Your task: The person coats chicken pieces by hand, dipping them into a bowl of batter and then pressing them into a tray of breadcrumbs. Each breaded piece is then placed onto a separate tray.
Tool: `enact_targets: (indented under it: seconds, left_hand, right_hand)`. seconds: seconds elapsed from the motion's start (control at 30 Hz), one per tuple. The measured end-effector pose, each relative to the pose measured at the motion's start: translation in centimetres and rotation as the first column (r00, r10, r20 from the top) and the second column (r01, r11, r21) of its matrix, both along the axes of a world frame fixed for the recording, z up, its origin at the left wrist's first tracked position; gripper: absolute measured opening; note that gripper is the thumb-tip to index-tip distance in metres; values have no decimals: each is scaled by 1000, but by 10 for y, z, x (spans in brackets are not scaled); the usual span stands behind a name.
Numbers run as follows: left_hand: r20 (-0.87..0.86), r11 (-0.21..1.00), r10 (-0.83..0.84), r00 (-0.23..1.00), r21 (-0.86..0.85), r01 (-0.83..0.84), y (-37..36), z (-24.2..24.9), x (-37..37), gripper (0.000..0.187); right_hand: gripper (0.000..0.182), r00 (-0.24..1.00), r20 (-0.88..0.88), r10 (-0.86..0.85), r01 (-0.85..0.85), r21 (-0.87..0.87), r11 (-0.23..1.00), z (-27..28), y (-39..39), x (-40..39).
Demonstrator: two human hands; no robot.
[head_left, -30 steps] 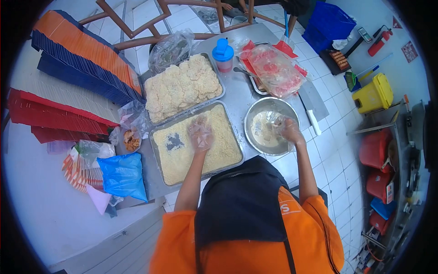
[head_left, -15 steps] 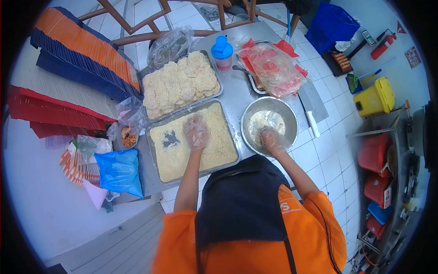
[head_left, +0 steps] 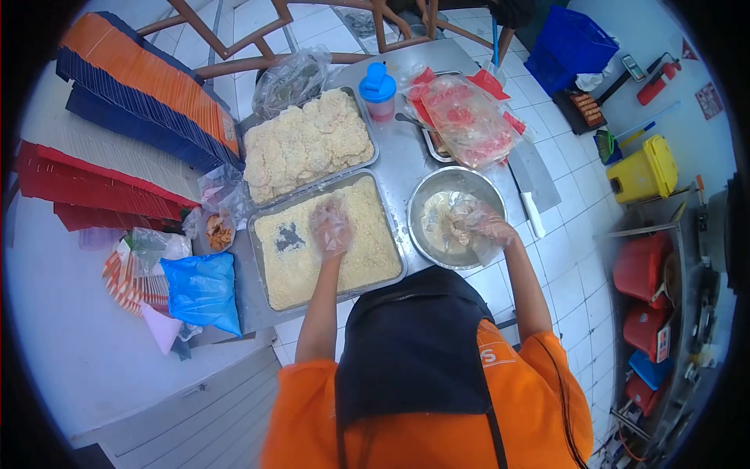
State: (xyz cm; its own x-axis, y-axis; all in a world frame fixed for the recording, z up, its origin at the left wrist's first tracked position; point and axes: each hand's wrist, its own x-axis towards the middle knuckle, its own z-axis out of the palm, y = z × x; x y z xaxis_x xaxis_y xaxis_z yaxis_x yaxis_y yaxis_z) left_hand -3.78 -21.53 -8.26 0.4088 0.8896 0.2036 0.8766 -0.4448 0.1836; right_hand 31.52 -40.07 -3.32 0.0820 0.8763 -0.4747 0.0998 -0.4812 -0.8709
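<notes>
My left hand [head_left: 332, 228], in a clear plastic glove, lies palm down with fingers stretched out on pale crumbs [head_left: 367, 227] in a metal tray [head_left: 401, 266]. A bare patch of the tray bottom shows left of it. My right hand [head_left: 478, 223], gloved the same way, is inside a round steel bowl [head_left: 412, 227] over a pale, wet batter [head_left: 435, 215]. Its fingers are curled together at the bowl's right side; what they grip, if anything, is hard to make out. Behind the crumbs, a second tray is heaped with crumb-coated pieces [head_left: 308, 141].
A blue-lidded shaker [head_left: 378, 94] stands behind the bowl. Right of it lie a red-and-clear plastic bag [head_left: 469, 117] and a white-handled knife [head_left: 532, 213]. Folded boxes [head_left: 148, 86] and a blue bag [head_left: 203, 293] are on the left. Another person's hands [head_left: 405, 27] show beyond the table.
My right hand has shifted from the bowl's front to its right side and turned, its fingers now pointing left. My left hand stays on the crumbs, almost unmoved.
</notes>
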Motion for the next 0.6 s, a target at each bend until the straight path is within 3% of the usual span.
enact_targets:
  seconds: [0.03,0.1,0.13,0.2,0.33,0.4,0.43,0.5,0.53,0.6]
  left_hand:
    - [3,1000,-4,1000,0,4,0,-1,1,46]
    - [-69,999,21,997,34,-18,-1,-3,1,46]
    - [-70,999,16,997,34,-14,0,-5,0,46]
    - [-54,999,-2,999,47,4,1,-8,-3,47]
    - [-36,998,51,998,-23,-51,-1,-2,0,48]
    - [-35,994,0,999,105,4,1,-13,-5,50]
    - [-34,994,-5,999,105,8,1,-12,-6,50]
    - [-53,998,-3,999,55,6,3,-10,-7,52]
    - [-54,998,-5,999,55,8,3,-9,-7,52]
    - [-56,998,57,997,-17,-58,1,-9,-4,52]
  right_hand:
    - [65,1000,3,-4,4,0,1000,5,-3,-1]
    - [63,938,-324,-124,172,125,977,15,-12,-4]
    - [63,937,-325,-128,177,124,976,26,-15,-6]
    - [53,696,-694,-184,299,46,953,49,-20,-14]
    - [45,655,-703,-278,380,-11,925,68,-21,-26]
    - [41,573,-716,-398,485,-95,869,81,-22,-35]
    - [41,571,-716,-401,489,-95,867,72,-24,-31]
    - [37,905,-361,-224,317,224,922,49,-25,-18]
    - [37,905,-362,-225,319,224,921,56,-25,-21]
    - [34,979,-56,-196,202,147,968,72,-26,-25]
